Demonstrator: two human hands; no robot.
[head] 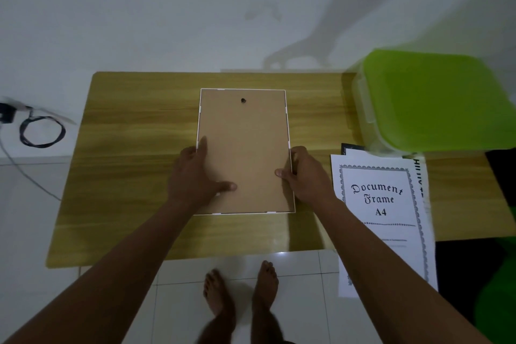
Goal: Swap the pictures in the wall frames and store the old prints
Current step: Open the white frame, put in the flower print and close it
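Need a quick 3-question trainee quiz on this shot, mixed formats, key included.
1. True or false: the white frame lies face down on the table.
2. The green-lidded box sits: A) left of the frame; B) right of the frame, toward the far edge; C) on the floor.
3. Fill in: the sheet right of the frame reads "Document Frame ___".
Key: 1 true; 2 B; 3 A4.
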